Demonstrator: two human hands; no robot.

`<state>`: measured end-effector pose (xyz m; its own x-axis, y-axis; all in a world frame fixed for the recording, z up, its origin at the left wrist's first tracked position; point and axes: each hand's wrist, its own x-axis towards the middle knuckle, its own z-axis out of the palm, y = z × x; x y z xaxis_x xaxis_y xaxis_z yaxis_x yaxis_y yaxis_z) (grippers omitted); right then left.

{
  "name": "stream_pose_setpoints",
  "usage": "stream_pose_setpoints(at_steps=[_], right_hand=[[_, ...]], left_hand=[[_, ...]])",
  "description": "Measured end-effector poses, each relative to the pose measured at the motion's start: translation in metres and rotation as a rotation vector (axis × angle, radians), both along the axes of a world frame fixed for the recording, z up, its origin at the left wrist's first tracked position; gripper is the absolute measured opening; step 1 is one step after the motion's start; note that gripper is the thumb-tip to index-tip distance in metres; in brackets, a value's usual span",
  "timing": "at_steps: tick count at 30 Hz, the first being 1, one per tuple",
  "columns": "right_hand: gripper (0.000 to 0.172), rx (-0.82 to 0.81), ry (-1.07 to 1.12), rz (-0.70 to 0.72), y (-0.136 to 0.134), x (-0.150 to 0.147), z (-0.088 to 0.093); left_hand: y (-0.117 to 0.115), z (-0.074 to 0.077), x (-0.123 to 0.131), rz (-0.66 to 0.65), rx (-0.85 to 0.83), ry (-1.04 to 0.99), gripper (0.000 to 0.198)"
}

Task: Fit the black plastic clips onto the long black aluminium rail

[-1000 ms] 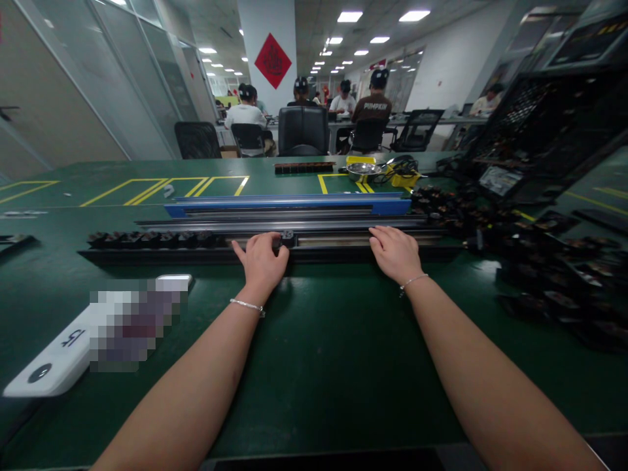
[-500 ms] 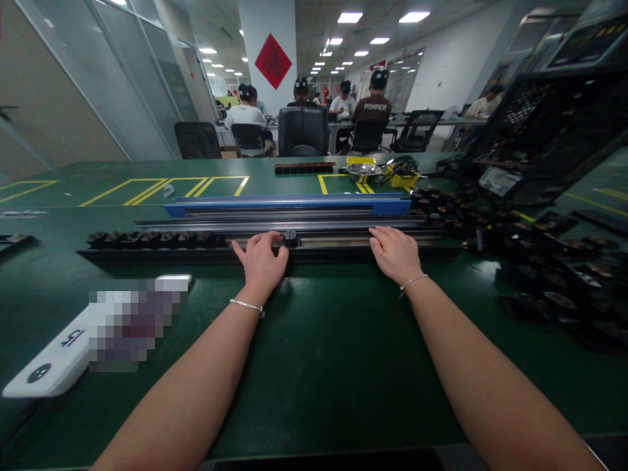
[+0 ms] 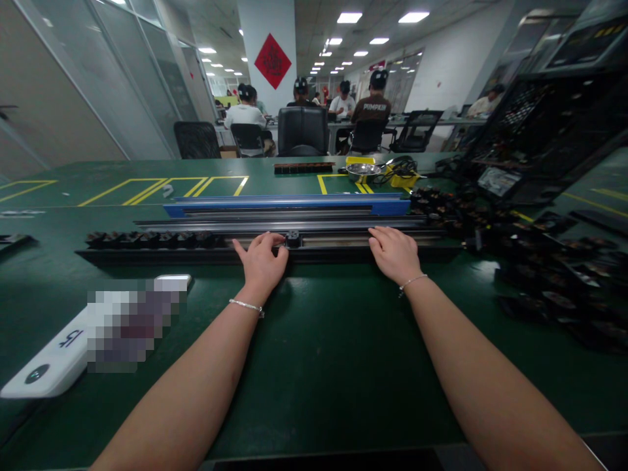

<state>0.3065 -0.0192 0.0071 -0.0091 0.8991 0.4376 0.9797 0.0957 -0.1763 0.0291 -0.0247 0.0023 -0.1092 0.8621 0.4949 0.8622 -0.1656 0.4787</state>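
Note:
A long black rail [image 3: 333,254] with a metallic channel lies across the table in front of me. Several small black parts [image 3: 147,240] sit in a row along its left end. My left hand [image 3: 262,258] is over the middle of the rail, thumb and fingers apart. Right beside its fingertips is a small black block [image 3: 293,239] seated in the channel; whether they touch it I cannot tell. Farther right, my right hand [image 3: 395,250] grips the rail with its fingers bent over it.
Behind the rail lie a grey metal bar and a blue-edged strip [image 3: 387,207]. Heaped black parts [image 3: 564,281] and a black open-framed case [image 3: 530,131] stand at the right. A white device [image 3: 49,366] lies front left. Toward the back are a metal bowl [image 3: 363,170] and cables.
The small black block has shifted slightly right along the channel, away from my left fingertips. Both my hands are nearly still.

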Motion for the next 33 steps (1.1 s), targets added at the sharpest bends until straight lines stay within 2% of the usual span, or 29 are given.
stream_pose_setpoints(at_steps=[33], right_hand=[[0.042,0.018,0.006,0.0,0.0008,0.0002,-0.0016]], left_hand=[[-0.0013,0.0004,0.0013,-0.069,-0.007,0.049,0.024]])
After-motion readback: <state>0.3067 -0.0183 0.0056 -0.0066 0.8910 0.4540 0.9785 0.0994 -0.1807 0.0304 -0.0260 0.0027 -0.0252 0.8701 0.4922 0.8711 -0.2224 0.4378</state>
